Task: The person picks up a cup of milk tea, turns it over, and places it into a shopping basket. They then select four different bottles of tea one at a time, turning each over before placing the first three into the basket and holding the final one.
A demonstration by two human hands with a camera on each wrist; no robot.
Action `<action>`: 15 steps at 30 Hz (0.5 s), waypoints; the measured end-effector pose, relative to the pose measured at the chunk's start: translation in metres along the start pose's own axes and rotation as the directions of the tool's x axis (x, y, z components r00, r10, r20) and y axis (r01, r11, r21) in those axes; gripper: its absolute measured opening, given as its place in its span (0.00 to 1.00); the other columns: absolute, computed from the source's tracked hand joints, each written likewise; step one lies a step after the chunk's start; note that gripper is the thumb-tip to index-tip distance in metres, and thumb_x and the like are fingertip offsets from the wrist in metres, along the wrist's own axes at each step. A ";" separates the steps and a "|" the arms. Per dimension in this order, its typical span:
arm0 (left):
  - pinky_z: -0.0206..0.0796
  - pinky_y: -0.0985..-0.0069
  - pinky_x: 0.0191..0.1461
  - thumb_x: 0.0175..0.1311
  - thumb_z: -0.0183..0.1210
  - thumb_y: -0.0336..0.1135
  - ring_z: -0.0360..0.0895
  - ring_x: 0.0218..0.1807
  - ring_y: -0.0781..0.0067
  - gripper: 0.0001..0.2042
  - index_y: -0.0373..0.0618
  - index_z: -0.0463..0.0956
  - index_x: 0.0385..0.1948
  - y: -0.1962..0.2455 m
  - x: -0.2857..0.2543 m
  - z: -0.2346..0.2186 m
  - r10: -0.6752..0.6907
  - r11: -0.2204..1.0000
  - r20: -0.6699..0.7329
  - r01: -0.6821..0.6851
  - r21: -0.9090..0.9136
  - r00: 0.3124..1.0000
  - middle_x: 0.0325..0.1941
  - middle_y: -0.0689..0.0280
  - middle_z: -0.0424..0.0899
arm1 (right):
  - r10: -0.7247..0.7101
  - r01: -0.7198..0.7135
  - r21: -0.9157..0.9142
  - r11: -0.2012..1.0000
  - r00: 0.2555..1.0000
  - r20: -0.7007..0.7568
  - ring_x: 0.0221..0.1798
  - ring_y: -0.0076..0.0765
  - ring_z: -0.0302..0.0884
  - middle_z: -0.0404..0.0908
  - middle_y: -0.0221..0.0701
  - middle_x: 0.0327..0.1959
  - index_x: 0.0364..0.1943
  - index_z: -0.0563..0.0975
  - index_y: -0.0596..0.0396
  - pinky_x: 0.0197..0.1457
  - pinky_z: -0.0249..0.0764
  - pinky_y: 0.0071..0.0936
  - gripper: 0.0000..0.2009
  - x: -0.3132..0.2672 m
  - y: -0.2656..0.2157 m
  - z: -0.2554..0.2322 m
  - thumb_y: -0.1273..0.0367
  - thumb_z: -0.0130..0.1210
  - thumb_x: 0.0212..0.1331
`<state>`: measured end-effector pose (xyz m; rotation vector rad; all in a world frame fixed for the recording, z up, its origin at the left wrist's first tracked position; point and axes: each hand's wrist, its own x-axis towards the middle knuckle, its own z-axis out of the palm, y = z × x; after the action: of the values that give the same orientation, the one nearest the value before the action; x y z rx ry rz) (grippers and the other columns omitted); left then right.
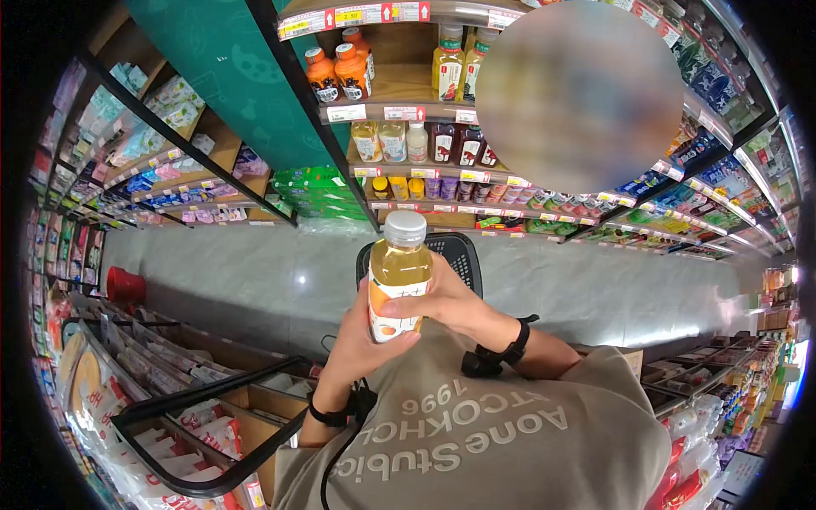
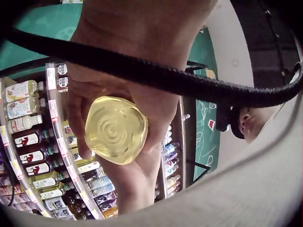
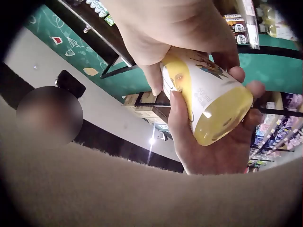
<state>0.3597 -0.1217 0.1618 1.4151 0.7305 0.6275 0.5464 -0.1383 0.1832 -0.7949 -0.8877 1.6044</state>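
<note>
In the head view a bottle of pale yellow drink [image 1: 403, 265] with a grey-white cap and a white and orange label stands upright before the chest. My left hand [image 1: 359, 327] grips it low on one side. From the other side my right hand [image 1: 455, 299] curls round it, thumb across the label. The bottle's clear base [image 2: 116, 130] faces the camera in the left wrist view, with the left hand [image 2: 137, 61] wrapped about it. The right wrist view shows the label [image 3: 189, 80] between the right hand [image 3: 163, 28] and the left hand's fingers.
A black shopping basket [image 1: 463, 259] is partly hidden behind the hands. Shelves of bottled drinks [image 1: 448, 72] stand ahead, and packaged goods [image 1: 174, 98] fill the left shelves. At lower left a black frame [image 1: 212, 489] crosses bins of bagged goods. A red bucket [image 1: 126, 285] sits on the grey floor.
</note>
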 end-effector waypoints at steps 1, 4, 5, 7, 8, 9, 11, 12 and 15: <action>0.68 0.70 0.63 0.54 0.72 0.30 0.74 0.61 0.73 0.39 0.40 0.60 0.68 0.000 0.000 0.000 -0.003 1.000 0.003 0.003 -0.001 1.000 0.61 0.61 0.76 | 0.013 -0.013 -0.003 1.000 1.000 0.001 0.53 0.25 0.80 0.83 0.27 0.49 0.56 0.75 0.55 0.59 0.75 0.30 0.26 0.001 0.000 -0.002 0.73 0.73 0.50; 0.68 0.70 0.63 0.54 0.73 0.29 0.74 0.61 0.73 0.39 0.40 0.60 0.68 0.000 0.005 -0.001 0.021 1.000 0.017 -0.021 0.000 1.000 0.61 0.61 0.76 | 0.013 -0.013 0.004 1.000 1.000 0.001 0.54 0.26 0.80 0.82 0.28 0.50 0.56 0.75 0.54 0.60 0.75 0.31 0.28 0.002 -0.001 -0.002 0.73 0.73 0.49; 0.68 0.70 0.64 0.54 0.73 0.29 0.74 0.61 0.73 0.40 0.39 0.59 0.69 0.002 0.006 0.000 0.026 1.000 0.014 -0.026 0.008 1.000 0.62 0.61 0.76 | 0.009 -0.009 0.009 1.000 1.000 0.002 0.54 0.26 0.79 0.82 0.28 0.50 0.57 0.75 0.54 0.60 0.75 0.31 0.28 0.002 -0.002 -0.001 0.73 0.73 0.49; 0.68 0.70 0.64 0.54 0.73 0.29 0.74 0.61 0.72 0.41 0.39 0.59 0.69 0.008 0.006 0.001 0.033 0.999 0.007 -0.034 0.024 0.999 0.62 0.61 0.76 | -0.028 0.028 -0.011 1.000 1.000 0.010 0.54 0.25 0.78 0.82 0.27 0.50 0.56 0.74 0.55 0.59 0.75 0.29 0.28 0.003 -0.002 -0.002 0.73 0.74 0.50; 0.68 0.70 0.64 0.54 0.73 0.29 0.74 0.61 0.72 0.41 0.39 0.58 0.69 0.008 0.006 0.000 0.036 0.999 0.010 -0.036 0.035 0.999 0.62 0.61 0.76 | -0.045 0.045 -0.020 0.999 0.999 0.015 0.54 0.24 0.78 0.82 0.26 0.50 0.56 0.74 0.55 0.58 0.75 0.28 0.28 0.003 -0.001 -0.003 0.72 0.74 0.51; 0.68 0.70 0.64 0.53 0.73 0.29 0.74 0.61 0.72 0.41 0.39 0.58 0.70 0.007 0.006 -0.001 0.038 0.998 0.012 -0.039 0.046 0.999 0.62 0.61 0.76 | -0.037 0.037 -0.023 0.999 0.999 0.018 0.54 0.24 0.78 0.82 0.26 0.50 0.56 0.74 0.55 0.58 0.74 0.28 0.28 0.003 -0.001 -0.004 0.72 0.74 0.51; 0.68 0.69 0.64 0.53 0.73 0.29 0.74 0.61 0.72 0.41 0.39 0.58 0.70 0.006 0.007 -0.001 0.038 0.998 0.008 -0.038 0.045 0.999 0.62 0.61 0.76 | -0.023 0.024 -0.029 0.999 0.999 0.024 0.54 0.23 0.78 0.81 0.26 0.50 0.57 0.74 0.55 0.58 0.74 0.28 0.28 0.005 -0.001 -0.006 0.73 0.74 0.51; 0.68 0.69 0.64 0.53 0.73 0.29 0.74 0.61 0.72 0.41 0.39 0.58 0.70 0.005 0.008 -0.001 0.035 0.999 0.003 -0.035 0.033 0.999 0.62 0.61 0.76 | -0.034 0.034 -0.028 0.999 0.999 0.021 0.54 0.23 0.78 0.81 0.26 0.50 0.57 0.74 0.55 0.58 0.74 0.28 0.28 0.005 -0.001 -0.006 0.73 0.74 0.51; 0.67 0.69 0.64 0.53 0.73 0.30 0.74 0.61 0.72 0.42 0.39 0.57 0.70 0.008 0.009 -0.001 0.023 1.000 0.005 -0.023 0.011 1.000 0.62 0.60 0.76 | -0.051 0.052 -0.029 0.998 0.998 0.022 0.53 0.23 0.78 0.81 0.26 0.50 0.56 0.74 0.55 0.58 0.75 0.28 0.28 0.006 -0.001 -0.005 0.72 0.74 0.51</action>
<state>0.3651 -0.1134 0.1687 1.4361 0.7155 0.6392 0.5500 -0.1315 0.1817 -0.7709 -0.9419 1.5602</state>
